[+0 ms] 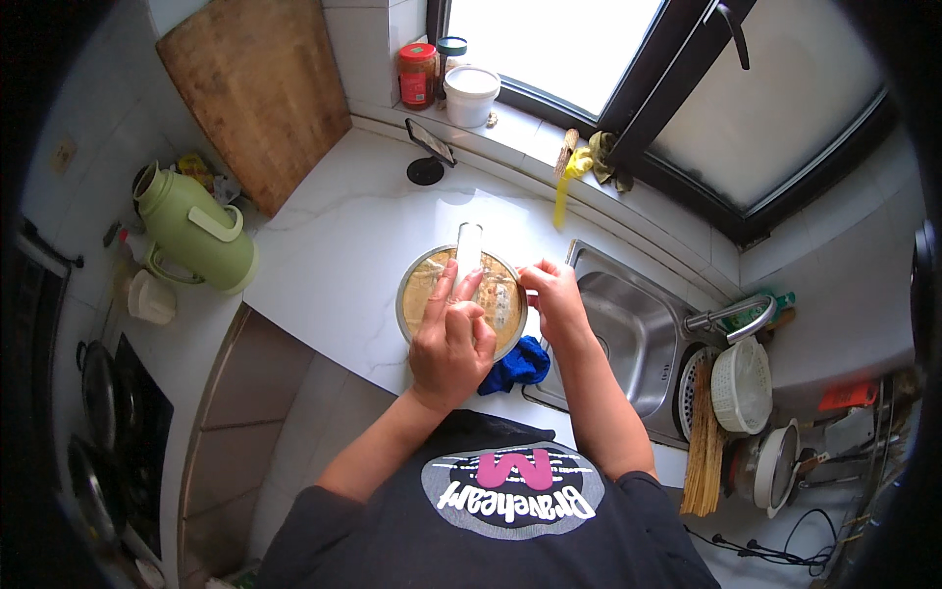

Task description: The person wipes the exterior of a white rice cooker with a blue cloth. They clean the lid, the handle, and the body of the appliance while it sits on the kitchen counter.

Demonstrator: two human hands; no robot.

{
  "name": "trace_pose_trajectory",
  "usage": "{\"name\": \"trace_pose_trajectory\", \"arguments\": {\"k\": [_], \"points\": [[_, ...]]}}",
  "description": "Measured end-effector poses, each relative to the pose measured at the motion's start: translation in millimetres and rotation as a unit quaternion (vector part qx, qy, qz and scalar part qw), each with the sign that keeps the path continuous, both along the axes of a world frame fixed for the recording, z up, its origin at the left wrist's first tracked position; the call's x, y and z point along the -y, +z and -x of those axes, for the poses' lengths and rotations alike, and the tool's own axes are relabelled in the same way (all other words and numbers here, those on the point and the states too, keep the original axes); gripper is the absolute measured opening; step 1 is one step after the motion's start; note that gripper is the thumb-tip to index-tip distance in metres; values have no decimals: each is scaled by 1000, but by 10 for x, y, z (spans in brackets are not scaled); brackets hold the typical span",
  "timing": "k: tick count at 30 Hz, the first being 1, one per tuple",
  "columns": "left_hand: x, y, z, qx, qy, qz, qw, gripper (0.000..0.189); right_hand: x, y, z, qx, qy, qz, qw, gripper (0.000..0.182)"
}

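Note:
A round pan lid or shallow disc (506, 305) with a metal rim and a brownish, stained face lies before me over the counter. Across its upper part runs a pale, light-coloured bar (469, 247), perhaps its handle. My left hand (452, 342) rests on the disc, two fingers stretched onto the bar and the others curled. At the right rim, my right hand (552, 294) pinches the edge between thumb and fingers. A crumpled blue cloth (519, 366) lies just below the disc, beside the sink. What is under the disc is hidden.
A steel sink (625, 331) with a faucet (728, 316) is at right, near a white colander (742, 384). A green thermos jug (195, 228) and wooden board (257, 96) stand left. A phone on a stand (430, 143) is behind; jars and a white tub (471, 96) line the sill.

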State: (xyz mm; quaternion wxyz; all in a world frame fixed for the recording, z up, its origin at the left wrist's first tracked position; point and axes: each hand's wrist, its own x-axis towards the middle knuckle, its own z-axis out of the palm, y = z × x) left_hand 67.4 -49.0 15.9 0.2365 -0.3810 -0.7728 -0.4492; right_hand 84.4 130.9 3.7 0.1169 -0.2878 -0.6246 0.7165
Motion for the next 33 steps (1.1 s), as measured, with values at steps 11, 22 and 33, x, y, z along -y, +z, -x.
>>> {"name": "trace_pose_trajectory", "arguments": {"k": [11,22,33], "points": [[-17,-2,-2,-3,3,-4,1000,21,94,7,-332,9,9,-38,999,7],[-1,-18,0,3,-5,-3,1000,21,162,89,-237,17,16,-7,1000,10],[2,-16,-8,14,1,-9,1000,20,163,145,-195,22,-7,31,999,11]]}}
